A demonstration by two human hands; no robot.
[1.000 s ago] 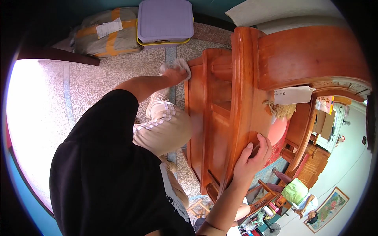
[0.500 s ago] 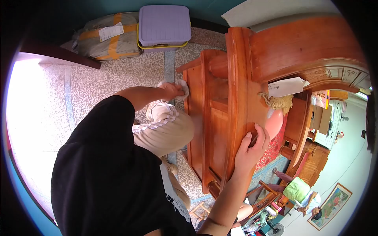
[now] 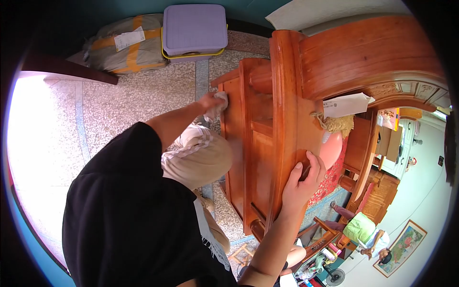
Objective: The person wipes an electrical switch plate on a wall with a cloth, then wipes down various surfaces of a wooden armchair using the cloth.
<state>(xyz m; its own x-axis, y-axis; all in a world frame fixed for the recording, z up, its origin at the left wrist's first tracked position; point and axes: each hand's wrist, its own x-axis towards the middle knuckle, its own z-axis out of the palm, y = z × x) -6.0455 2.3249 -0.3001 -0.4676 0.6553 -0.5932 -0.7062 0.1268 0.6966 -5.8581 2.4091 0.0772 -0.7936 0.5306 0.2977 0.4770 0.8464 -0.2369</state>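
A whitish cloth (image 3: 219,104) is bunched in my left hand (image 3: 209,101), whose fingers are closed on it. The cloth touches the lower side panel of a reddish-brown wooden seat (image 3: 282,119). My right hand (image 3: 304,179) lies on the seat's broad top rail, thumb and fingers apart, holding nothing. Beyond that hand are a pink rounded object (image 3: 331,150) and a straw-coloured bundle (image 3: 339,125), with a white paper (image 3: 348,105) beside it.
A lidded purple box (image 3: 195,29) and a taped package (image 3: 128,44) stand along the wall. Speckled flooring (image 3: 138,95) lies beside the seat. Across the room is another person (image 3: 380,244) near wooden furniture, a framed picture (image 3: 400,248) and a fan (image 3: 335,277).
My left hand and the cloth have shifted slightly along the side panel, and the cloth now hangs lower from the fingers. My right hand stays on the rail. The view has moved slightly.
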